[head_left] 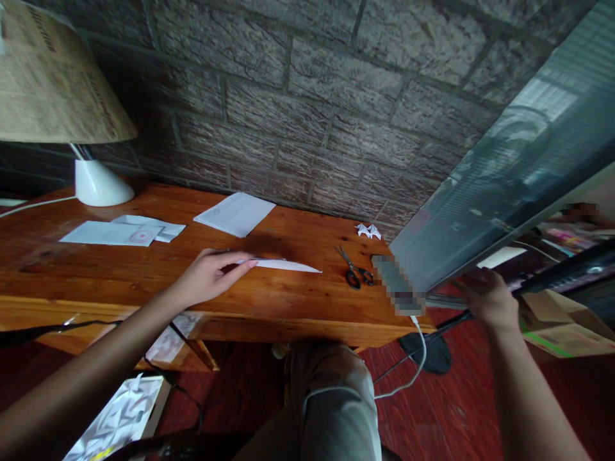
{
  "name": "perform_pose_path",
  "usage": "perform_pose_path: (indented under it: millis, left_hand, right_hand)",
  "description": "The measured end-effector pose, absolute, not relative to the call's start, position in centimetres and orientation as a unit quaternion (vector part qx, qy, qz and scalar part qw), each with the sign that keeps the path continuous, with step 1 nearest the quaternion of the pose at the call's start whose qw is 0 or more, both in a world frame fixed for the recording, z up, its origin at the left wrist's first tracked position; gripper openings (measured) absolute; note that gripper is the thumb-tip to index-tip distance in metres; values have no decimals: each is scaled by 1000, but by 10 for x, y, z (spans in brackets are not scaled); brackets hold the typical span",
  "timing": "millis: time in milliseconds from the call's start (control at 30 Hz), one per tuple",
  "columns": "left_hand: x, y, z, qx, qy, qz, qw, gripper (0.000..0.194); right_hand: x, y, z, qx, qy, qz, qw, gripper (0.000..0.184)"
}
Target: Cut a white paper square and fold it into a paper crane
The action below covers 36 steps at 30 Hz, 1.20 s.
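My left hand (218, 275) pinches one end of a thin white sheet of paper (288, 265) between thumb and fingers. The paper is seen nearly edge-on, just above the wooden table. Away to the right, past the table's edge, is my right hand (490, 298), near a slanting black pole (562, 269). Its fingers are dark and blurred, so I cannot make out whether they touch or hold anything. Black-handled scissors (353, 269) lie partly spread on the table, right of the paper. Behind them sit small white folded-paper pieces (368, 231) by the wall.
The wooden table (288, 304) stands against a brick wall. On it are a lamp (100, 182), a paper stack (235, 214), printed papers (110, 234) and a blurred-out device (398, 285) with a white cable. A box of folded paper (154, 410) and a cardboard box (562, 339) are lower down.
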<state>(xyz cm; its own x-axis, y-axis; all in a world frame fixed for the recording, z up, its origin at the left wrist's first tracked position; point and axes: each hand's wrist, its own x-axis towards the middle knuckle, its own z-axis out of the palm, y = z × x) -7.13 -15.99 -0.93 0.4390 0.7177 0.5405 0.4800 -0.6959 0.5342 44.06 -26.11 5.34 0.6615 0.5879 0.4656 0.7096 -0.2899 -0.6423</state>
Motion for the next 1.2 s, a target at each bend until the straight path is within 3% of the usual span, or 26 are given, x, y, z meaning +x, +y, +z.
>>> perform_pose_path:
  millis: [67,167,267,433,700,867,1000,1200]
  left_hand:
    - [-64,-163,-12,847,327,401,119,27]
    - [-54,-167,-15,866,269,414,79,24]
    - [-51,-175,-10,883,206,421,36,29]
    - [-63,-192,5,904,130,404,-36,45]
    - [-94,-184,-8,919,139,359,-87,46]
    - [-105,-166,-20,903,246,334,-111,31]
    - [-108,-162,-28,887,350,298,-40,26]
    - [-95,-170,-37,886,311,331,93,25]
  right_hand:
    - [440,-269,53,-835,-359,-52,413,21]
    - [389,-263,47,-736,-402,187,512,29]
    - [314,-239,37,-617,-481,417,463,40]
    - [236,-202,15,-488,-477,635,361,36]
    - [201,-168,5,-489,-517,601,363,24]
    - [184,-135,1,-530,-487,475,506,14]
    - [172,-110,13,-534,-379,456,602,12]
    - [71,-80,40,-515,-371,566,526,12]
